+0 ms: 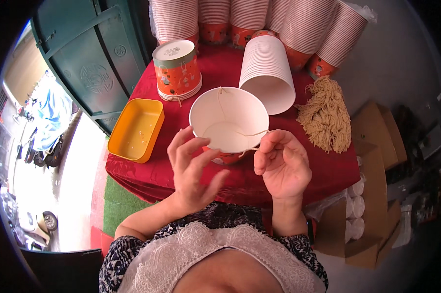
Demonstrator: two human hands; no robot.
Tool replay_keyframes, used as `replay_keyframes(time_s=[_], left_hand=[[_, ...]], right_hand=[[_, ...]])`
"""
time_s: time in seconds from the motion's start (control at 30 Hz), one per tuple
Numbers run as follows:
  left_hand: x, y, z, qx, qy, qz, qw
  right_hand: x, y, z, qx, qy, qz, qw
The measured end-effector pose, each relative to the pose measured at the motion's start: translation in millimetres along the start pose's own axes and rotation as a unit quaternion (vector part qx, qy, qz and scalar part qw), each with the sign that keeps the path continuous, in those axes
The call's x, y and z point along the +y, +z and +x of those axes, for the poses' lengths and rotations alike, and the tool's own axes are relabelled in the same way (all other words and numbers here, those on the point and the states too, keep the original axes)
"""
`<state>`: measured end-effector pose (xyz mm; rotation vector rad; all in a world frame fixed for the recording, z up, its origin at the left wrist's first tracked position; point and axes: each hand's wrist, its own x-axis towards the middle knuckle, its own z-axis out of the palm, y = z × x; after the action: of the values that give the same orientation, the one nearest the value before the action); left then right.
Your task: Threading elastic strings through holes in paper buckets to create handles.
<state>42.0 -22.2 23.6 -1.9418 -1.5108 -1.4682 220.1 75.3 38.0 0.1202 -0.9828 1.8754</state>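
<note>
A paper bucket (pixel 229 115), white inside with an orange printed outside, stands mouth up in front of me on the table. A thin beige string (pixel 252 134) passes through the far rim and lies inside it, then runs over the near right rim to my right hand. My right hand (pixel 285 163) pinches the string between curled fingers, palm turned up. At the bucket's near left side, my left hand (pixel 192 168) has its fingers spread, with nothing visible in them. Its fingertips are close to the rim; whether they touch it I cannot tell.
A red-clothed table (pixel 215 63) holds a yellow tray (pixel 137 129) with small bits, upside-down orange buckets (pixel 177 73), a white bucket stack (pixel 267 68) on its side, and a bundle of beige strings (pixel 325 115). Wrapped stacks (pixel 306 29) line the back. Cardboard boxes (pixel 372 205) stand right.
</note>
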Motion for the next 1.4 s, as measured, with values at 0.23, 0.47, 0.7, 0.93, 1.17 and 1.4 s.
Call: replay_keyframes(time_s=[0.23, 0.47, 0.7, 0.93, 1.17, 1.4], left_hand=[[9, 20, 15, -0.016, 0.044, -0.053, 0.997], [18, 7, 16, -0.033, 0.051, -0.057, 0.997], [13, 4, 29, -0.129, 0.128, -0.052, 0.982], [12, 1, 42, -0.196, 0.166, -0.043, 0.965], [3, -2, 50, -0.239, 0.118, -0.098, 0.959], [-7, -2, 63, -0.208, 0.091, -0.089, 0.970]], right_hand=[[1, 1, -8, -0.028, 0.004, 0.053, 0.998], [-7, -22, -28, 0.063, 0.008, -0.047, 0.997], [4, -8, -35, 0.146, -0.190, -0.544, 0.804], [5, 8, -33, -0.010, -0.033, -0.498, 0.867], [3, 4, -30, -0.016, -0.071, -0.560, 0.825], [7, 0, -25, 0.043, -0.171, -0.574, 0.800]])
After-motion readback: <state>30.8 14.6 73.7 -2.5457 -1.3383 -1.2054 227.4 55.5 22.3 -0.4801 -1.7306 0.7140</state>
